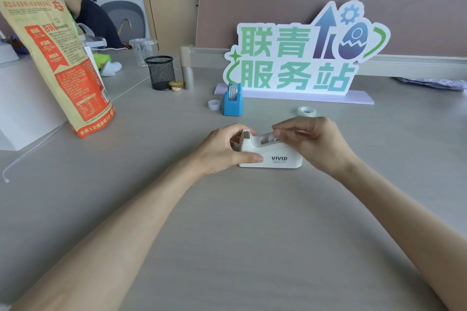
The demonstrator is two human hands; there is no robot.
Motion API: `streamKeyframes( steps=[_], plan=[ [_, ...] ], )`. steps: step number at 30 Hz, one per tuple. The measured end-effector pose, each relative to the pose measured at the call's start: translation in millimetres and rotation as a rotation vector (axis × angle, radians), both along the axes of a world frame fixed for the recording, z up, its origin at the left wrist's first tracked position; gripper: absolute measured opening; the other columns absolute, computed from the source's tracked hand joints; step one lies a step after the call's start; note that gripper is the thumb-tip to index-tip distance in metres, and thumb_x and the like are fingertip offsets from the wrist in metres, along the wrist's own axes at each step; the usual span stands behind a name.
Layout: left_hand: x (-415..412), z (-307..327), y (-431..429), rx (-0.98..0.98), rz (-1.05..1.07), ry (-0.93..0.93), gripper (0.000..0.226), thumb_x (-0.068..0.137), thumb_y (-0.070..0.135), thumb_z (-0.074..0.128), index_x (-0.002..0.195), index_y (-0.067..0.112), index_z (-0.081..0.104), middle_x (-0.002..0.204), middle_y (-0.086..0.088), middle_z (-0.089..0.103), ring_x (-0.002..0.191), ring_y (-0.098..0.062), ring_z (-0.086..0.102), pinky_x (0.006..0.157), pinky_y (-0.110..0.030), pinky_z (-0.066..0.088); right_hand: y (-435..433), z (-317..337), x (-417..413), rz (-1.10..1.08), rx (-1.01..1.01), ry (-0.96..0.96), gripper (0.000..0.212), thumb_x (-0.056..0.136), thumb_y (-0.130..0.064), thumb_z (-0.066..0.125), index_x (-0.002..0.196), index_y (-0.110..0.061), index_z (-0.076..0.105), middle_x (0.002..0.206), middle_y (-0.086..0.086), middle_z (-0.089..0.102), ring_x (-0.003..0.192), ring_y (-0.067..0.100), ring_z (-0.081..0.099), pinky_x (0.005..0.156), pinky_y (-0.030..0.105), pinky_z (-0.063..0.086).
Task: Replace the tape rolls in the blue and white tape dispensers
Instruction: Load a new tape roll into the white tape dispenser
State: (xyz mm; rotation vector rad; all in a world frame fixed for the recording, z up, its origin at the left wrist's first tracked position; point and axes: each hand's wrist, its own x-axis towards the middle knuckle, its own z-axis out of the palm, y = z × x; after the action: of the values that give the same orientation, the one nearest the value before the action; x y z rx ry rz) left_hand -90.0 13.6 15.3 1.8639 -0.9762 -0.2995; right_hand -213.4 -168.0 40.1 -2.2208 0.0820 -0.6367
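The left hand (227, 149) is pinching the cutter end of the white tape dispenser (270, 151) on the surface (227, 209) while the right hand (310, 141) is curling over its seemingly empty well, so the light dispenser could be sliding toward the blue dispenser (232, 101), leaving the spare tape roll (306, 111) behind.

I see the white tape dispenser (271, 153) sitting flat on the grey surface (227, 209), its long side facing me with "VIVID" printed in dark letters, cutter end to my left; its roll well looks empty. Farther back stands the blue tape dispenser (233, 101), upright, narrow end toward me, a roll loaded in it. A small white core ring (214, 104) lies just beside its left. A clear tape roll (306, 111) lies flat to the right, apart from both dispensers.
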Motion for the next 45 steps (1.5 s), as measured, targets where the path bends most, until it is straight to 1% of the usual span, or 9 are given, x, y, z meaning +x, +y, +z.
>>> streamKeyframes(
  steps=[5,10,13,17,22,28,32,36,45],
  plan=[
    [1,-1,-1,0.0,-0.002,0.021,0.05,0.054,0.043,0.084,0.097,0.03,0.064,0.091,0.008,0.069,0.085,-0.01,0.064,0.075,-0.029,0.053,-8,6,1,0.009,-0.173,-0.107,0.009,0.085,-0.009,0.073,0.09,-0.013,0.079,0.084,-0.008,0.07,0.078,-0.006,0.061,0.071,0.005,0.042],
    [2,0,-1,0.012,0.004,0.007,0.047,0.056,0.041,0.084,0.097,0.03,0.064,0.09,0.008,0.07,0.085,-0.011,0.064,0.076,-0.03,0.053,-11,4,2,0.026,-0.426,-0.206,0.018,0.085,0.003,0.068,0.089,-0.011,0.078,0.085,0.0,0.067,0.074,0.016,0.063,0.07,0.035,0.051],
    [1,0,-1,0.001,0.0,0.024,0.044,0.061,0.034,0.085,0.099,0.028,0.064,0.094,0.004,0.07,0.086,-0.012,0.064,0.073,-0.028,0.054,-8,2,-3,-0.007,-0.4,-0.285,0.017,0.09,0.0,0.062,0.094,-0.01,0.076,0.092,-0.001,0.068,0.083,0.016,0.064,0.077,0.039,0.052],
    [3,-4,-8,-0.023,0.027,0.046,0.043,0.071,0.025,0.083,0.107,0.026,0.061,0.097,0.008,0.066,0.084,-0.01,0.061,0.069,-0.027,0.053,9,-8,-9,-0.099,-0.153,-0.378,0.014,0.093,-0.009,0.061,0.093,-0.013,0.074,0.096,-0.002,0.067,0.091,0.011,0.063,0.082,0.027,0.051],
    [12,-5,-27,-0.006,0.091,-0.002,0.049,0.075,0.031,0.079,0.117,0.029,0.054,0.106,0.019,0.059,0.095,-0.006,0.061,0.093,-0.033,0.053,6,-21,-24,-0.097,-0.279,-0.438,0.011,0.092,-0.003,0.062,0.095,-0.006,0.072,0.091,0.007,0.067,0.081,0.014,0.062,0.076,0.016,0.045],
    [10,-6,-45,0.065,0.166,-0.125,0.051,0.082,0.042,0.07,0.125,0.027,0.046,0.116,0.009,0.059,0.107,-0.014,0.06,0.093,-0.035,0.051,11,-23,-24,0.052,-0.471,-0.266,0.027,0.095,-0.006,0.051,0.115,-0.011,0.068,0.109,0.006,0.059,0.091,0.025,0.06,0.076,0.039,0.05],
    [12,-8,-41,0.122,0.156,-0.188,0.055,0.081,0.037,0.064,0.13,0.028,0.04,0.123,0.006,0.057,0.113,-0.019,0.058,0.098,-0.039,0.047,33,-12,-35,0.225,-0.397,-0.17,0.037,0.094,-0.025,0.044,0.124,-0.015,0.063,0.123,0.001,0.057,0.108,0.02,0.059,0.09,0.039,0.048],
    [14,-11,-42,0.107,0.175,-0.155,0.062,0.08,0.047,0.067,0.133,0.027,0.039,0.132,0.005,0.053,0.117,-0.019,0.056,0.102,-0.041,0.044,43,-13,-39,0.365,-0.545,-0.064,0.047,0.085,-0.047,0.065,0.124,-0.02,0.064,0.12,-0.004,0.061,0.105,0.016,0.061,0.089,0.036,0.048],
    [12,-6,-41,0.136,0.182,-0.169,0.062,0.084,0.043,0.067,0.136,0.025,0.039,0.128,0.004,0.056,0.114,-0.016,0.056,0.1,-0.034,0.044,98,-14,-43,0.544,-0.639,-0.141,0.05,0.084,-0.045,0.07,0.127,-0.022,0.064,0.126,0.001,0.059,0.1,0.017,0.059,0.089,0.024,0.04]
  ],
)
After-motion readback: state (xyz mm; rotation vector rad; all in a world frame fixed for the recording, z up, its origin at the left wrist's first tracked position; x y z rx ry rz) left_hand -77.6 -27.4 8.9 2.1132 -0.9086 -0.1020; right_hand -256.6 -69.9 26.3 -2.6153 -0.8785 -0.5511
